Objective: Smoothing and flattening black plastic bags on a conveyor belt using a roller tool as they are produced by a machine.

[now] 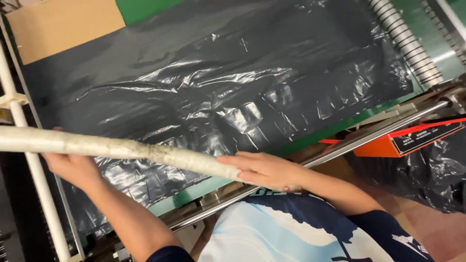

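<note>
A long, pale roll (116, 148), off-white with brownish mottling and a slightly glossy wrap, lies nearly level across the lower part of the view, running from the left edge to just past the middle. The left hand (73, 167) supports it from below, palm cupped under the roll with the fingers hidden behind it, so how far they curl cannot be told. The right hand (262, 169) lies over the roll's right end, fingers stretched out and pressed together along its length.

Beneath the roll spreads a wide sheet of black plastic film (218, 92), shiny and creased, with a run of small rectangular wrinkles toward the right. It covers a green desk (145, 7), which shows at the top and along the near edge. A brown cardboard sheet (63, 26) lies at the top left. A white pipe (29, 160) stands along the left side, a metal rod (340, 145) runs along the near edge, a ribbed grey roller (405, 41) slants at the top right, and an orange box (412, 138) sits at the right.
</note>
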